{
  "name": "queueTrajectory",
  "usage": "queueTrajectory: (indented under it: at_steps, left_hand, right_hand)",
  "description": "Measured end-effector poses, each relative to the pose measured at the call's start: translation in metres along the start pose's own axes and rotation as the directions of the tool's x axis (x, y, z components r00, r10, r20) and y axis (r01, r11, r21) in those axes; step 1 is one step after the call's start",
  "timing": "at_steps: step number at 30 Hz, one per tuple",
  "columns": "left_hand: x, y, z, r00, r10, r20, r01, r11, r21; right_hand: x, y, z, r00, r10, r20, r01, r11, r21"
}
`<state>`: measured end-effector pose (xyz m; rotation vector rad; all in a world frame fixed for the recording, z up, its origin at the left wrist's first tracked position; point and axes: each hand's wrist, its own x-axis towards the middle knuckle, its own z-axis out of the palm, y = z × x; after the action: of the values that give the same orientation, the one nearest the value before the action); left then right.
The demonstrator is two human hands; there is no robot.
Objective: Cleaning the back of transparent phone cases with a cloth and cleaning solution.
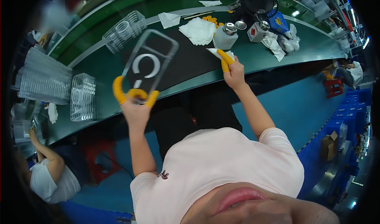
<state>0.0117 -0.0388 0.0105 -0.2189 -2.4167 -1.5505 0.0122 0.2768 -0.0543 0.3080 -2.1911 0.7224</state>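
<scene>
In my left hand (pixel 136 103) is a clear phone case (pixel 161 46) with a white ring and a short white bar on its back. Yellow finger cots cover several of those fingertips, which grip the case's lower end. The case is tilted up above a black mat (pixel 186 63). My right hand (pixel 234 70), also in yellow finger cots, pinches a folded white wipe (pixel 213 51). Just beyond it stands a white pump bottle (pixel 225 40) with a metal top. A stack of white wipes (pixel 198 31) lies at the mat's far edge.
Stacked clear cases (pixel 83 97) and a clear tray of cases (pixel 124 32) are on the left. At the back right are a second bottle (pixel 258 32), a black fan (pixel 259 2) and crumpled wipes (pixel 273 46). Yellow finger cots (pixel 209 19) lie behind the wipes. A co-worker (pixel 55 176) sits at left.
</scene>
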Motion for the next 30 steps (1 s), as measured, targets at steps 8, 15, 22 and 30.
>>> queueTrajectory:
  at_steps: [8, 15, 22, 30]
  left_hand:
    - [0.027, -0.048, -0.167, 0.783, 0.415, -0.462, 0.194, 0.544, 0.817]
    - [0.025, -0.097, -0.173, 0.803, 0.089, -0.589, 0.379, 0.686, 0.621]
    - [0.041, -0.098, -0.188, 0.855, -0.134, -0.502, 0.420, 0.746, 0.516]
    - [0.049, 0.062, -0.175, 0.763, 0.553, -0.335, -0.646, 0.683, -0.341]
  right_hand:
    - [0.000, 0.007, 0.013, 0.994, 0.073, 0.081, -0.052, 0.971, -0.234]
    - [0.012, -0.010, 0.009, 0.964, 0.106, 0.245, 0.002, 0.915, -0.403]
    - [0.008, -0.007, 0.004, 0.963, 0.135, 0.232, -0.055, 0.945, -0.322]
    - [0.125, -0.111, -0.124, 0.979, -0.095, -0.179, 0.202, 0.525, 0.827]
